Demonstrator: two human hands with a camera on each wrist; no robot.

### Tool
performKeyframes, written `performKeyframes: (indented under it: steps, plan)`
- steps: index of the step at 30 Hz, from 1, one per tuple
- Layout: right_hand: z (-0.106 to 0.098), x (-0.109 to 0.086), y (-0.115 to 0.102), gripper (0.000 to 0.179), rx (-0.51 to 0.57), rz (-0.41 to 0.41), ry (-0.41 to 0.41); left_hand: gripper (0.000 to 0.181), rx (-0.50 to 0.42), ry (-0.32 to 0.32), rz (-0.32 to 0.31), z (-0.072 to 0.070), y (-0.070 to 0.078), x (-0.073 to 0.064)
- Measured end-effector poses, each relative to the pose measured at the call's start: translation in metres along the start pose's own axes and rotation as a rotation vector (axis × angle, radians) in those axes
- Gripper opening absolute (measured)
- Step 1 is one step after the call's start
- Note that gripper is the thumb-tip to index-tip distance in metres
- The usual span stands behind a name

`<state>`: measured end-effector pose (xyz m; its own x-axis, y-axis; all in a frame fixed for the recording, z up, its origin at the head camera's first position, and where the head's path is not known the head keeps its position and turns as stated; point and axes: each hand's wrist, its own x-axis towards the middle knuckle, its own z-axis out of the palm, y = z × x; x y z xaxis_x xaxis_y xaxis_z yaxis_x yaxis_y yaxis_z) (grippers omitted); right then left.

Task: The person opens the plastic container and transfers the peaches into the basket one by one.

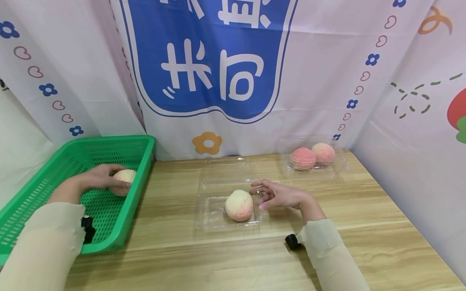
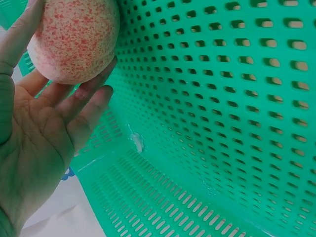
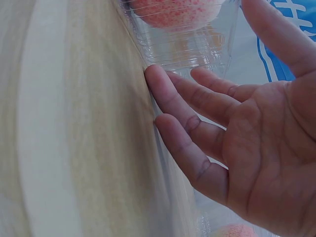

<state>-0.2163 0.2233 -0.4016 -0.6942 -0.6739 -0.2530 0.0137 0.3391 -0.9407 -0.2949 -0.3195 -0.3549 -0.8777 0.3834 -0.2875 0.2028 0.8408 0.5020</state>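
Observation:
In the head view my left hand [image 1: 97, 178] grips a pale pink-speckled peach [image 1: 126, 176] inside the green basket [image 1: 147, 151], close to its right wall. The left wrist view shows thumb and fingers around this peach [image 2: 74, 42]. My right hand [image 1: 282, 197] has its fingers spread and loosely bent at the right edge of an open clear plastic box [image 1: 211, 212]. One peach [image 1: 239, 205] sits in the right half of that box, just left of the right fingertips. Nothing is in the right palm [image 3: 261, 143].
At the back right of the wooden table [image 1: 174, 258], a clear plastic box [image 1: 285, 167] holds two pink peaches [image 1: 303, 158]. A printed cloth [image 1: 171, 133] hangs behind the table, and a white wall covering [image 1: 411, 141] borders its right side.

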Motion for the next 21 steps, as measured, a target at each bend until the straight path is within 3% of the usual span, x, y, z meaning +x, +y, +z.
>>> performKeyframes:
  steps: [8, 14, 21]
  plan:
    - [0.000, 0.001, 0.000, 0.083, -0.015, 0.004, 0.003, 0.079, 0.010, -0.040, -0.036, -0.014, 0.003, -0.003]
    - [-0.001, 0.001, 0.001, 0.084, -0.019, 0.006, 0.010, 0.079, 0.082, 0.041, -0.024, -0.030, 0.015, -0.010]
    - [-0.001, 0.001, 0.002, 0.084, -0.006, 0.016, 0.014, 0.071, 0.073, 0.153, 0.001, -0.051, 0.034, -0.025]
